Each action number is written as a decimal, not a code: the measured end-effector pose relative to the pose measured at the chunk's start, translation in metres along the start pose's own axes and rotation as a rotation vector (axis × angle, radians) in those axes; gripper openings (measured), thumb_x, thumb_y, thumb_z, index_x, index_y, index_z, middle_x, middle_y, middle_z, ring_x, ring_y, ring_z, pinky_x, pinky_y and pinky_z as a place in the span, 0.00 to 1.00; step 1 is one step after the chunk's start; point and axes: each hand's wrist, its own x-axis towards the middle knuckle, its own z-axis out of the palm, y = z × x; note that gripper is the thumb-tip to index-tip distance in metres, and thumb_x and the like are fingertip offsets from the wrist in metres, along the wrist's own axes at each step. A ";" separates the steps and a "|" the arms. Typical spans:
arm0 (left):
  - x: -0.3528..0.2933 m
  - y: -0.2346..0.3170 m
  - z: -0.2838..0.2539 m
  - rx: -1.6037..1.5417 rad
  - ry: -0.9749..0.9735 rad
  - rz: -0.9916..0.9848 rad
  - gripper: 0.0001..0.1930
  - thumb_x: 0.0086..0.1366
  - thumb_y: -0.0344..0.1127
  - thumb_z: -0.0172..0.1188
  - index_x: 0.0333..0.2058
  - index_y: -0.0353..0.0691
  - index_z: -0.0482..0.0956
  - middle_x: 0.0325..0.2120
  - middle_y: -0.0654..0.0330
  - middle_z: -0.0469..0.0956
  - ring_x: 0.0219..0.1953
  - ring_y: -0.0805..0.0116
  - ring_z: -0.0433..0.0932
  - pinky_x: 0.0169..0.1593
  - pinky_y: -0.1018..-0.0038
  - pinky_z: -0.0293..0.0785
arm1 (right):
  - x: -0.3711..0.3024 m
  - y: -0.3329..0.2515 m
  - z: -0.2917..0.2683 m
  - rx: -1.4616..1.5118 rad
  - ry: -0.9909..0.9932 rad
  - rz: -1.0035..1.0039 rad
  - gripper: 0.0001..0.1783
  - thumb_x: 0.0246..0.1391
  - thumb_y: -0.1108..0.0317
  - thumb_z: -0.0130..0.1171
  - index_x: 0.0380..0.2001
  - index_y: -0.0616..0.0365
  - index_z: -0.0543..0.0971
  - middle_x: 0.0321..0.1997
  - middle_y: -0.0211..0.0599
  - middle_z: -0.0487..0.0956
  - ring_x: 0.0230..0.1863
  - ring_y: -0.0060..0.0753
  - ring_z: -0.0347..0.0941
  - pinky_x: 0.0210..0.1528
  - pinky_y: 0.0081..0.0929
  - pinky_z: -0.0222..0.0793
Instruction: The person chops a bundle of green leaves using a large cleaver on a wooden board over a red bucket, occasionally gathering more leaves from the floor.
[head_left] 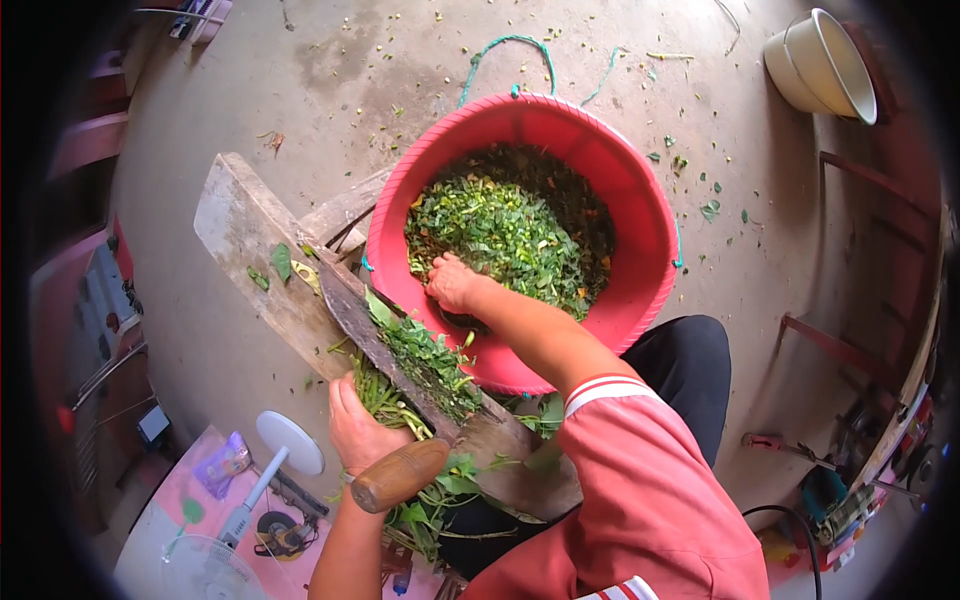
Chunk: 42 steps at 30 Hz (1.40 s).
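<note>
My left hand (pixel 365 428) is closed round a bunch of green leafy stems (pixel 377 390) that lies against a long dark blade (pixel 362 325). The blade, with a wooden handle (pixel 402 476) at its near end, lies along a worn wooden board (pixel 245 230). Cut green leaves (pixel 432 360) lie along the blade's right side. My right hand (pixel 456 284) is inside a big red tub (pixel 640 190), at the left edge of a heap of chopped greens (pixel 500 225). Its fingers look bent but apart; their tips are partly hidden, and nothing shows in them.
A cream bucket (pixel 805 70) stands at the far right. Chopped bits are scattered over the concrete floor (pixel 330 110). Teal cords (pixel 510 40) hang off the tub. At the lower left are a white fan (pixel 205 570) and a pink surface; red-brown furniture (pixel 845 350) stands on the right.
</note>
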 end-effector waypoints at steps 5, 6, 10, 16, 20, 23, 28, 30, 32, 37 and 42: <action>0.000 0.003 -0.003 0.040 0.030 0.020 0.38 0.42 0.33 0.70 0.54 0.30 0.65 0.46 0.44 0.70 0.47 0.36 0.73 0.51 0.52 0.72 | -0.038 0.035 -0.020 -0.012 0.142 -0.130 0.09 0.55 0.60 0.54 0.25 0.45 0.81 0.36 0.26 0.77 0.50 0.37 0.69 0.58 0.41 0.64; 0.000 0.005 -0.003 0.040 0.039 0.027 0.38 0.43 0.32 0.70 0.54 0.30 0.66 0.46 0.44 0.70 0.47 0.36 0.73 0.51 0.52 0.72 | -0.045 0.042 -0.031 -0.086 0.110 -0.116 0.08 0.54 0.61 0.54 0.27 0.45 0.82 0.36 0.26 0.76 0.50 0.36 0.69 0.58 0.40 0.65; 0.001 0.011 -0.006 0.023 0.047 0.054 0.37 0.43 0.31 0.71 0.53 0.29 0.66 0.45 0.44 0.70 0.46 0.36 0.73 0.49 0.53 0.72 | -0.068 0.058 -0.084 -0.228 0.071 0.019 0.07 0.50 0.61 0.57 0.30 0.41 0.84 0.37 0.26 0.76 0.50 0.33 0.70 0.57 0.38 0.65; 0.002 0.014 -0.009 0.019 0.003 0.038 0.40 0.38 0.34 0.74 0.52 0.30 0.67 0.44 0.45 0.71 0.46 0.39 0.74 0.48 0.54 0.73 | -0.066 0.022 -0.112 -0.725 -0.202 0.278 0.18 0.54 0.55 0.59 0.46 0.46 0.86 0.53 0.35 0.79 0.61 0.43 0.67 0.61 0.52 0.57; 0.005 0.005 -0.006 0.074 0.009 0.026 0.44 0.36 0.39 0.75 0.54 0.33 0.67 0.45 0.49 0.71 0.47 0.42 0.74 0.49 0.55 0.74 | -0.054 -0.029 -0.054 0.125 -0.201 0.302 0.15 0.55 0.59 0.54 0.32 0.55 0.85 0.43 0.51 0.83 0.49 0.50 0.80 0.50 0.45 0.76; 0.003 -0.002 -0.002 0.051 -0.023 -0.032 0.45 0.35 0.42 0.76 0.55 0.35 0.67 0.46 0.50 0.71 0.48 0.43 0.75 0.49 0.54 0.74 | -0.051 -0.040 0.001 0.334 -0.360 0.576 0.20 0.56 0.50 0.59 0.36 0.56 0.86 0.44 0.42 0.86 0.47 0.47 0.83 0.49 0.43 0.78; 0.004 -0.008 0.005 0.048 -0.005 -0.008 0.52 0.31 0.53 0.80 0.56 0.36 0.67 0.48 0.51 0.72 0.51 0.46 0.75 0.53 0.56 0.74 | -0.071 -0.023 0.033 0.523 -0.229 0.579 0.15 0.52 0.53 0.62 0.37 0.47 0.86 0.38 0.41 0.85 0.42 0.46 0.82 0.44 0.41 0.78; 0.006 -0.007 0.006 0.087 0.040 0.030 0.45 0.40 0.50 0.77 0.55 0.35 0.68 0.48 0.50 0.72 0.51 0.46 0.75 0.53 0.56 0.73 | -0.090 -0.014 0.007 0.398 -0.312 0.513 0.15 0.51 0.53 0.62 0.35 0.50 0.86 0.38 0.43 0.85 0.42 0.47 0.82 0.45 0.41 0.78; 0.007 -0.002 0.006 0.085 0.038 0.020 0.40 0.46 0.48 0.75 0.54 0.35 0.69 0.48 0.49 0.72 0.51 0.45 0.75 0.52 0.56 0.73 | -0.115 -0.010 -0.038 0.490 -0.261 0.631 0.20 0.48 0.50 0.63 0.30 0.57 0.86 0.30 0.45 0.84 0.34 0.47 0.82 0.43 0.41 0.78; 0.006 0.013 -0.005 0.031 0.014 -0.037 0.40 0.42 0.41 0.78 0.53 0.36 0.68 0.47 0.50 0.73 0.52 0.49 0.75 0.55 0.58 0.74 | -0.205 -0.041 -0.163 0.640 0.256 0.607 0.22 0.53 0.51 0.62 0.25 0.64 0.81 0.25 0.47 0.83 0.26 0.36 0.82 0.33 0.36 0.77; 0.008 0.018 -0.012 0.026 -0.112 -0.090 0.40 0.45 0.40 0.77 0.55 0.36 0.67 0.51 0.50 0.72 0.57 0.51 0.74 0.58 0.58 0.74 | -0.272 -0.143 -0.179 0.655 0.334 0.402 0.12 0.53 0.64 0.66 0.30 0.63 0.80 0.21 0.39 0.79 0.24 0.24 0.76 0.30 0.29 0.74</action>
